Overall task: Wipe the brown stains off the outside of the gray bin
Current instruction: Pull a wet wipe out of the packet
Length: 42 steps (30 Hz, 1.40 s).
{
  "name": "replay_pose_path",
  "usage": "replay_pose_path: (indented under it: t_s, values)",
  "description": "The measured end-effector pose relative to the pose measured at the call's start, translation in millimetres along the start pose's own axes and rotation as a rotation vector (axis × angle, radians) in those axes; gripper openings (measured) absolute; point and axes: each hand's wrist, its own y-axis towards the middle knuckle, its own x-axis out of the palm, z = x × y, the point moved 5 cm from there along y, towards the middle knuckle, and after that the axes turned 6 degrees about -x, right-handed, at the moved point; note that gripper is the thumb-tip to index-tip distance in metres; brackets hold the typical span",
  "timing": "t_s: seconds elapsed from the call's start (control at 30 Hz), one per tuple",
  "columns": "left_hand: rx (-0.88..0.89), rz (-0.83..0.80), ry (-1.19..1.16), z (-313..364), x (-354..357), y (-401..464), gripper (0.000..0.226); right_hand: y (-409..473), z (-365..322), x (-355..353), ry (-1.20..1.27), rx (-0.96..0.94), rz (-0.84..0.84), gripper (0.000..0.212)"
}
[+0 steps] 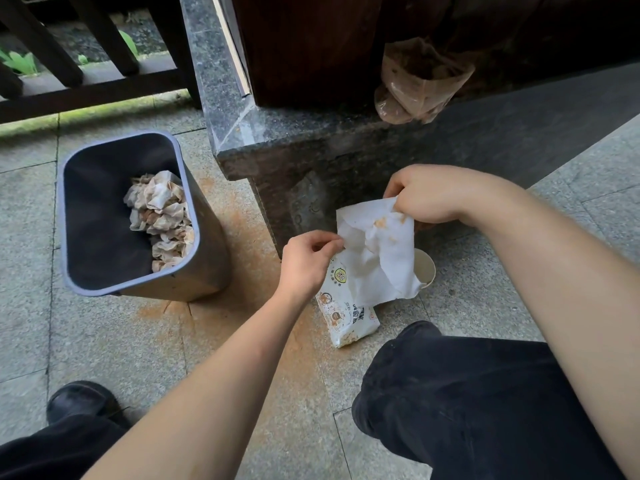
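The gray bin (pixel 207 258) stands upright on the paving at the left, with several crumpled brown-stained wipes (pixel 161 220) inside. To its right I hold a white wipe (pixel 377 251) with a few brown spots, spread between both hands. My left hand (pixel 306 261) pinches its left edge. My right hand (pixel 433 195) grips its top right corner. Under the wipe lies a white wipes packet (pixel 346 320), smeared brown. Both hands are well to the right of the bin and apart from it.
Brown powder dusts the paving (pixel 221 320) around the bin's base. A dark stone plinth (pixel 346 150) rises behind my hands, with a plastic bag of brown powder (pixel 419 84) on it. A paper cup (pixel 425 268) lies beside the packet. My knees and shoe (pixel 81 401) are close below.
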Motion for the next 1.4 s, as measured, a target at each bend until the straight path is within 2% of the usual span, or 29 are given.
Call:
replay_pose_path:
  t_s: [0.07,0.2,0.3,0.43,0.6,0.7,0.87,1.03,1.13,1.23,1.27,1.33,1.4]
  values:
    - [0.021,-0.005,-0.025,7,3,-1,0.011,0,-2,1,0.025,-0.026,-0.002,0.028]
    - [0.049,-0.045,-0.075,22,8,0,0.039,1,-6,1,0.014,-0.066,0.003,0.039]
    - [0.056,-0.098,-0.084,30,12,3,0.034,1,-8,2,0.017,-0.080,0.003,0.042]
    - [0.071,-0.060,-0.049,38,11,-1,0.026,0,-10,1,0.027,-0.094,0.007,0.024]
    - [0.041,-0.114,-0.138,43,14,-10,0.029,1,-9,5,-0.004,-0.072,0.008,0.042]
    - [0.014,-0.070,-0.120,41,13,-11,0.036,2,-7,6,-0.034,-0.062,-0.018,0.031]
    - [-0.113,-0.021,-0.119,32,6,-12,0.063,5,-6,7,-0.053,-0.041,-0.008,0.011]
    - [-0.190,-0.031,-0.169,25,5,-14,0.056,3,-11,8,0.063,-0.072,-0.026,0.019]
    - [-0.231,-0.056,-0.160,25,9,-15,0.078,0,-15,7,0.058,-0.091,-0.015,0.022]
    - [-0.245,-0.054,-0.167,27,8,-16,0.082,-1,-16,8,0.089,-0.098,-0.031,0.008]
    - [-0.245,-0.051,-0.167,28,8,-15,0.081,-2,-17,9,0.086,-0.100,-0.042,0.009]
    - [-0.246,-0.039,-0.160,28,6,-13,0.077,0,-15,11,0.056,-0.098,-0.043,0.023]
    - [-0.240,-0.020,-0.163,28,4,-12,0.066,2,-13,11,0.002,-0.104,0.003,0.035]
